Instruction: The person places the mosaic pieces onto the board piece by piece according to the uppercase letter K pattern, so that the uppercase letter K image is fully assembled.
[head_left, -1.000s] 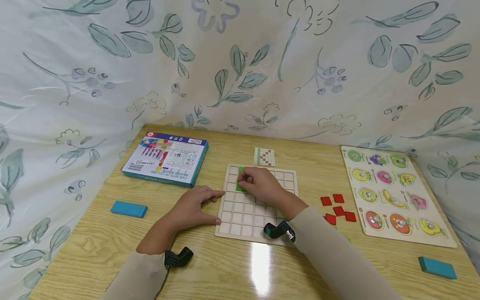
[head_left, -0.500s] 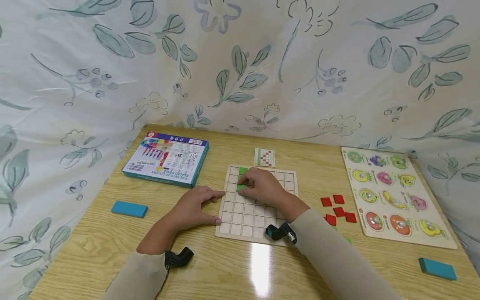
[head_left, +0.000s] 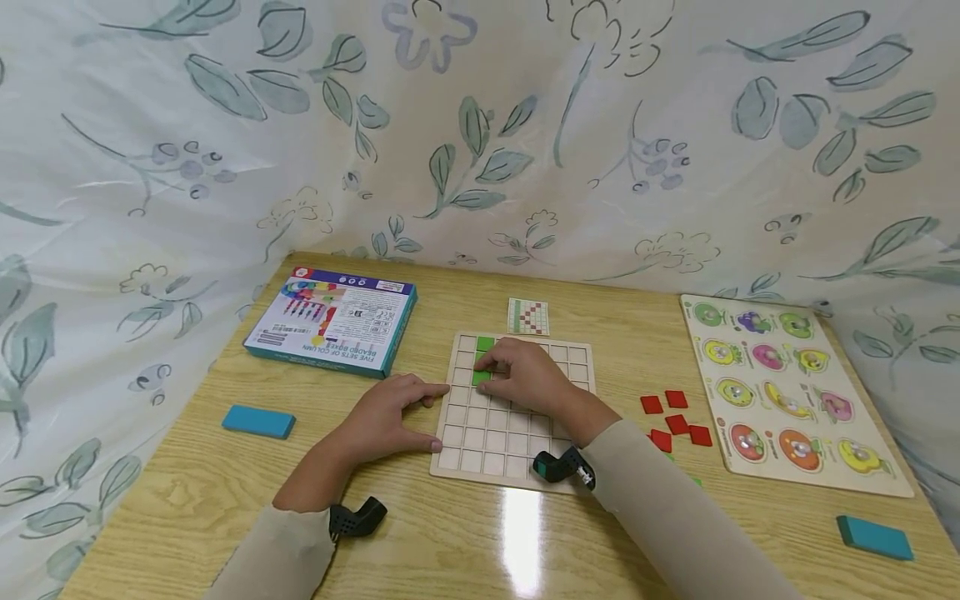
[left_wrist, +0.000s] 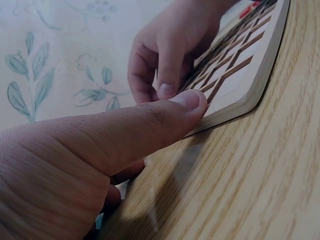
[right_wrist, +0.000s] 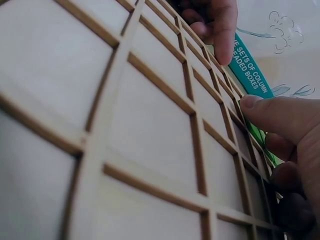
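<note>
Tiles point(head_left: 485, 342), green ones, sit in the grid board point(head_left: 496, 441) beneath the right hand's point(head_left: 527, 375) bent fingers, gripping or pressing, can't tell! Left hand's point(head_left: 381, 422) fingers stretch ungripping to its edge. Looks like seating; next seemingly calls for gentle pressing. Right fingertips obscure the lowest tile; beyond that wrist, the sleeve point(head_left: 667, 508) cuts off loose green pieces point(head_left: 698, 482).

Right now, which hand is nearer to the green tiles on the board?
The person's right hand: it is at the green tiles, partly covering them. The left hand is farther off, touching the left edge of the board.
</note>
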